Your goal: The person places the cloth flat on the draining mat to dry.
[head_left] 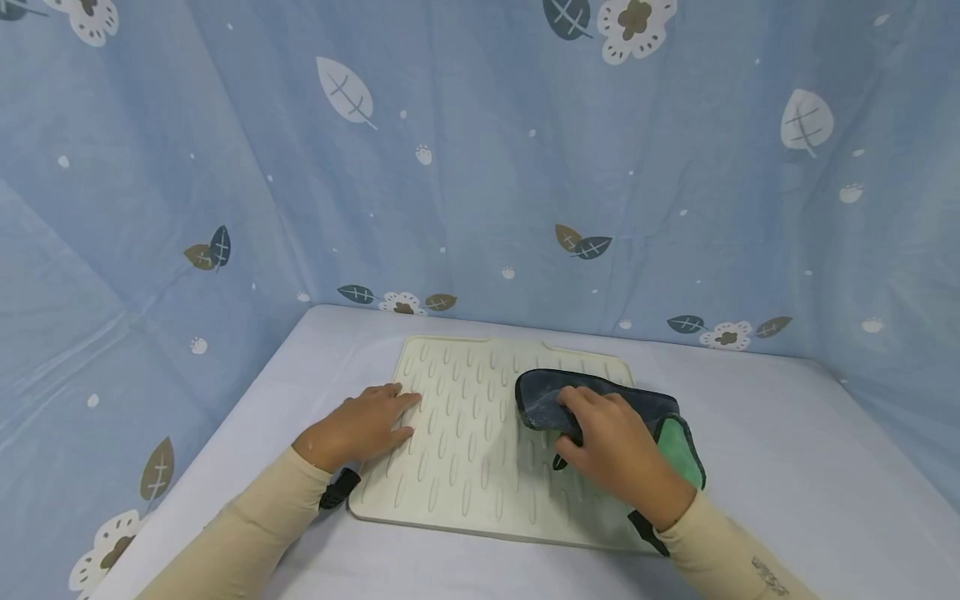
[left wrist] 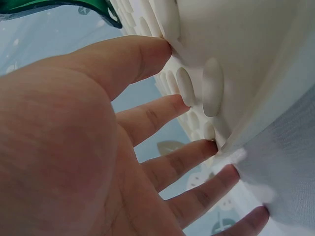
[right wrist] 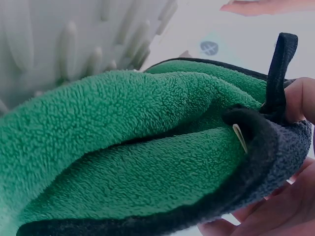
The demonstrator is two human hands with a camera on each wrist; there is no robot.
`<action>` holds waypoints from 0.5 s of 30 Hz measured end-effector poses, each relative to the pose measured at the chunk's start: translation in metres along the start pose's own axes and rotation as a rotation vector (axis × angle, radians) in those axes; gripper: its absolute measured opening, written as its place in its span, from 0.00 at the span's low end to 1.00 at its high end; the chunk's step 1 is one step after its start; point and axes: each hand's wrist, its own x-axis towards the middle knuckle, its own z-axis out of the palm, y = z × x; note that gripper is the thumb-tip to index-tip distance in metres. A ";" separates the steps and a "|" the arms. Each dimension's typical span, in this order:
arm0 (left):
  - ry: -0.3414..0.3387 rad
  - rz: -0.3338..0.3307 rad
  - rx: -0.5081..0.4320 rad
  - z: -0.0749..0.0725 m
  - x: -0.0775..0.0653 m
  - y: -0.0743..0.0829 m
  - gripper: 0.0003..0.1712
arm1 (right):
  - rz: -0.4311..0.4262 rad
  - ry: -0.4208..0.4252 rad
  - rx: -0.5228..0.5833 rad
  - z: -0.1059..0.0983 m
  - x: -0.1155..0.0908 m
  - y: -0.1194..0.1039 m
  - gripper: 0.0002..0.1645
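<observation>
A cream drying mat [head_left: 465,492] with raised oval ridges lies on the white-covered table. My left hand [head_left: 363,427] rests at its left edge with fingers spread; in the left wrist view, the thumb [left wrist: 147,54] and some fingertips touch the ridged surface, while others reach past the rim. Over the right part of the mat, my right hand [head_left: 618,442] grips a folded microfiber towel [head_left: 543,400], dark grey outside and green inside. The right wrist view shows the towel's plush green side [right wrist: 113,118], black edging and a black hanging loop [right wrist: 280,69] beside the fingers.
A blue curtain [head_left: 465,208] with leaves and flowers hangs behind the table and along its sides. White tabletop [head_left: 787,467] extends to the right of the mat. Black straps [head_left: 340,488] sit at both wrists.
</observation>
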 end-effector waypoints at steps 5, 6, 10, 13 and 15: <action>-0.007 -0.002 0.004 -0.002 -0.001 0.002 0.32 | 0.004 -0.037 -0.007 0.006 -0.002 -0.003 0.20; -0.008 -0.001 0.006 -0.002 -0.001 0.002 0.32 | 0.005 -0.050 -0.008 0.007 -0.002 -0.004 0.21; -0.006 -0.002 0.001 -0.002 -0.002 0.002 0.31 | 0.007 -0.108 0.000 0.011 -0.004 -0.006 0.21; -0.007 -0.010 -0.004 -0.001 -0.002 0.002 0.32 | 0.009 -0.147 0.004 0.013 -0.006 -0.006 0.22; -0.006 -0.013 -0.005 -0.001 -0.001 0.001 0.32 | 0.013 -0.169 0.003 0.014 -0.007 -0.006 0.22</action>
